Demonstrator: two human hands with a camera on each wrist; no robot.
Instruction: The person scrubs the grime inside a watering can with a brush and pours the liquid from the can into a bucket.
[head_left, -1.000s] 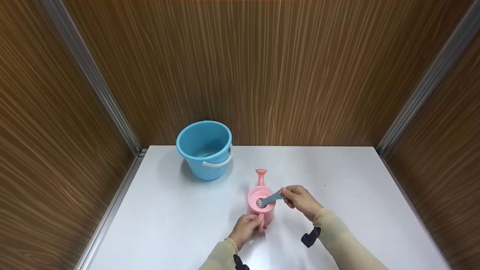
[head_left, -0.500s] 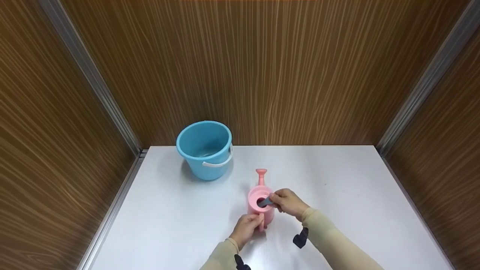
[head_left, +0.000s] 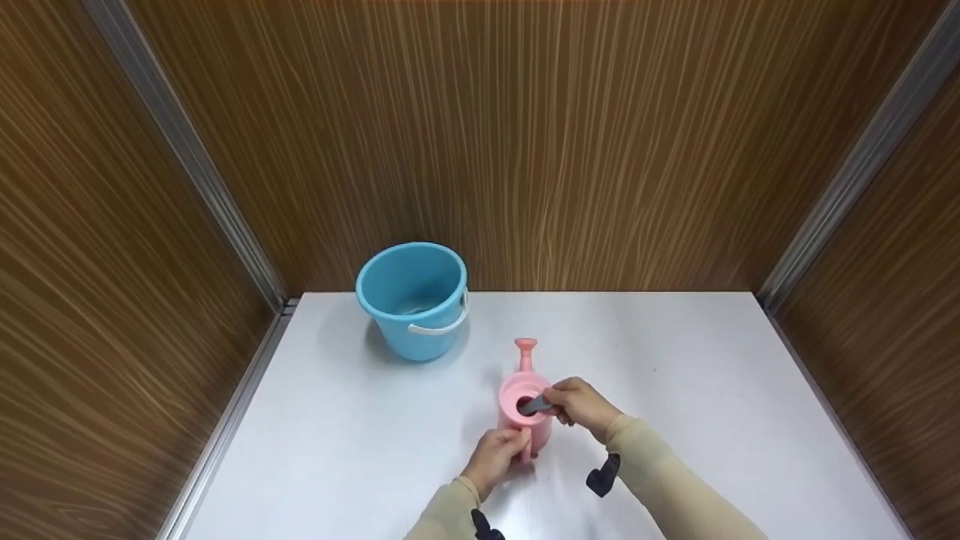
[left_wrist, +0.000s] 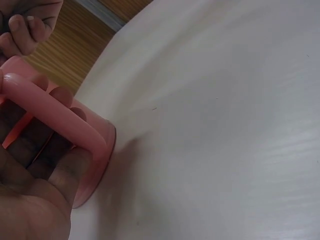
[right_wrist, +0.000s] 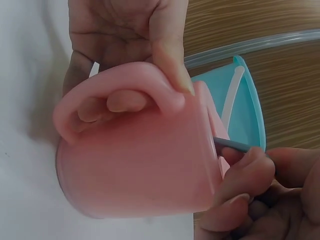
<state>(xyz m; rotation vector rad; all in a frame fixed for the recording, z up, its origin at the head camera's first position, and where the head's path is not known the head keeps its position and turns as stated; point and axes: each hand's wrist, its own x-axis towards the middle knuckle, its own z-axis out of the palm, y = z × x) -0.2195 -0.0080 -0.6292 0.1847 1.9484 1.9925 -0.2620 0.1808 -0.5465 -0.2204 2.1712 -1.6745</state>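
Observation:
A pink toy watering can [head_left: 516, 386] stands upright on the white table, its spout pointing to the back. My left hand [head_left: 491, 459] grips the can's handle [right_wrist: 120, 75], with fingers through the loop and the thumb on top, as the right wrist view shows. At the can's top, my right hand [head_left: 583, 405] pinches the grey-blue handle of a brush [head_left: 536, 405] between thumb and fingers. The brush slants down into the round opening, and its bristle end is hidden inside the can.
A blue bucket [head_left: 409, 337] with a white handle [head_left: 442, 328] stands at the back left of the white table [head_left: 315, 435]. Wood-grain panels [head_left: 525, 150] with metal edging enclose the back and both sides. Both wrists carry black camera mounts [head_left: 602, 476].
My right hand has moved left and pushed the brush into the can's opening; its white bristles, visible a second ago, are now out of sight. The left hand keeps its hold on the handle.

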